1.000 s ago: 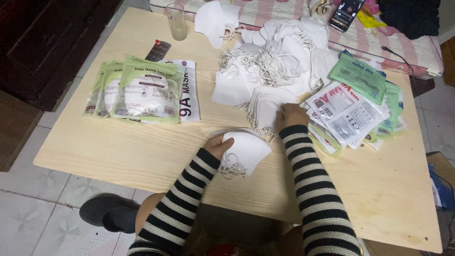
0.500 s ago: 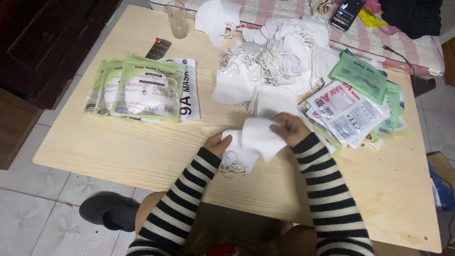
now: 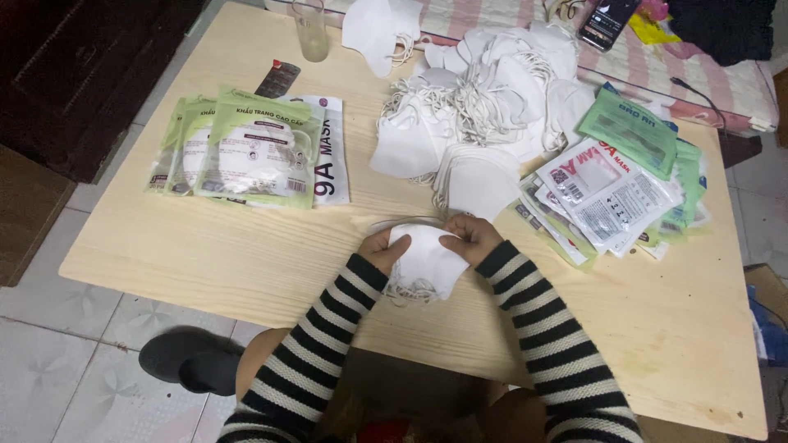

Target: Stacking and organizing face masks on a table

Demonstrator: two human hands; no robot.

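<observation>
Pale wood grain runs across a low table (image 3: 205,254) that is set on a tiled floor (image 3: 74,361), with a dark cabinet (image 3: 90,74) at the far left and a striped pink cloth (image 3: 706,66) along the far edge, where a phone (image 3: 606,20) is laid. Near the table's front edge a small stack of white masks (image 3: 427,262) is held between both hands: the left hand (image 3: 384,248) is closed on its left side and the right hand (image 3: 466,236) on its upper right corner, fingers curled and pinched shut on the fabric. Loose ear loops (image 3: 410,291) are seen hanging below the stack, and it is judged that they could be snagged or tangled, or that the masks could be fanned apart if the pinch is relaxed. Just beyond, a heap of loose masks (image 3: 484,107) is piled, which could be dragged by a sleeve. Sealed green packets (image 3: 246,152) are laid at the left, empty pouches (image 3: 611,193) at the right, and 1 glass (image 3: 312,33) near the far edge could be knocked.
</observation>
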